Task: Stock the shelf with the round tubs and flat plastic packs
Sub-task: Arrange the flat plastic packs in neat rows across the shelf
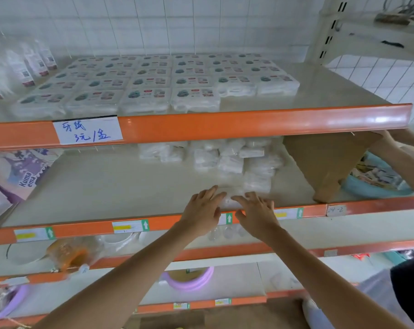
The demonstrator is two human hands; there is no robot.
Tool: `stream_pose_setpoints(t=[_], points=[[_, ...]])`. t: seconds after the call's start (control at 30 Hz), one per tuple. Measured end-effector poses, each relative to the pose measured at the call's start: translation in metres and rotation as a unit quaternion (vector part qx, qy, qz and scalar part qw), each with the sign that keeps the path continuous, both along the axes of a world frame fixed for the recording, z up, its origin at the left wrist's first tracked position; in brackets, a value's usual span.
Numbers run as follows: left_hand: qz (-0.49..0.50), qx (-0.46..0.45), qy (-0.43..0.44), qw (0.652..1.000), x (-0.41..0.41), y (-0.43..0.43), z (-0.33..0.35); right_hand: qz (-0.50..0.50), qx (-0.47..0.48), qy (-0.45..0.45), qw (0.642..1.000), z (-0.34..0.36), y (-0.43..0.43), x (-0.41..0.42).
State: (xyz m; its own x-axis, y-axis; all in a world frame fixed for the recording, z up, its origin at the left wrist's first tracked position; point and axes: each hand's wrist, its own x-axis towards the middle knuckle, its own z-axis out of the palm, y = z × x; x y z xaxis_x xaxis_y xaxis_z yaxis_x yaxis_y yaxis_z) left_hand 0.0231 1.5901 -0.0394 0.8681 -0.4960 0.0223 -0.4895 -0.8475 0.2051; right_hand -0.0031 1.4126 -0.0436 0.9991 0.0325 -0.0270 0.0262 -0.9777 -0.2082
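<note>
- Your left grip (201, 210) and right grip (258, 216) are released, straight fingers pressing a clear flat plastic pack (229, 200) at the cream shelf's (106, 184) front edge.
- Push unevenly and it may slide off, or jostle the loose heap of white packs (236, 160) behind.

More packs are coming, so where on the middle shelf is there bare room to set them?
Bare: the middle shelf left of centre, between the purple box and the clear packs. Crowded: its right half, with the packs, left hand, right hand and cardboard box.

The left hand (202, 211) and right hand (258, 216) lay straight fingers (211, 194) on a clear pack (229, 198) at the shelf (106, 186) front edge.
</note>
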Motion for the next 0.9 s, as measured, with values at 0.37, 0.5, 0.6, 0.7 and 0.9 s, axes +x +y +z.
stream_pose_setpoints(t=[0.37, 0.5, 0.6, 0.7, 0.9], points=[[0.040, -0.001, -0.023, 0.999, 0.027, 0.041, -0.009, 0.012, 0.111, -0.084, 0.990, -0.001, 0.000, 0.032], [0.049, -0.017, -0.034, 0.998, 0.030, 0.055, -0.009, -0.060, 0.028, -0.065, 0.996, 0.004, -0.029, 0.046], [0.058, -0.014, -0.036, 0.998, 0.032, 0.061, -0.010, -0.055, -0.003, -0.001, 0.998, 0.001, -0.045, 0.051], [0.067, -0.014, -0.035, 0.997, 0.033, 0.064, -0.010, -0.064, 0.012, -0.011, 0.998, -0.005, -0.048, 0.049], [0.071, 0.003, -0.008, 0.997, 0.035, 0.061, -0.006, -0.063, 0.009, -0.073, 0.995, -0.006, -0.033, 0.047]])
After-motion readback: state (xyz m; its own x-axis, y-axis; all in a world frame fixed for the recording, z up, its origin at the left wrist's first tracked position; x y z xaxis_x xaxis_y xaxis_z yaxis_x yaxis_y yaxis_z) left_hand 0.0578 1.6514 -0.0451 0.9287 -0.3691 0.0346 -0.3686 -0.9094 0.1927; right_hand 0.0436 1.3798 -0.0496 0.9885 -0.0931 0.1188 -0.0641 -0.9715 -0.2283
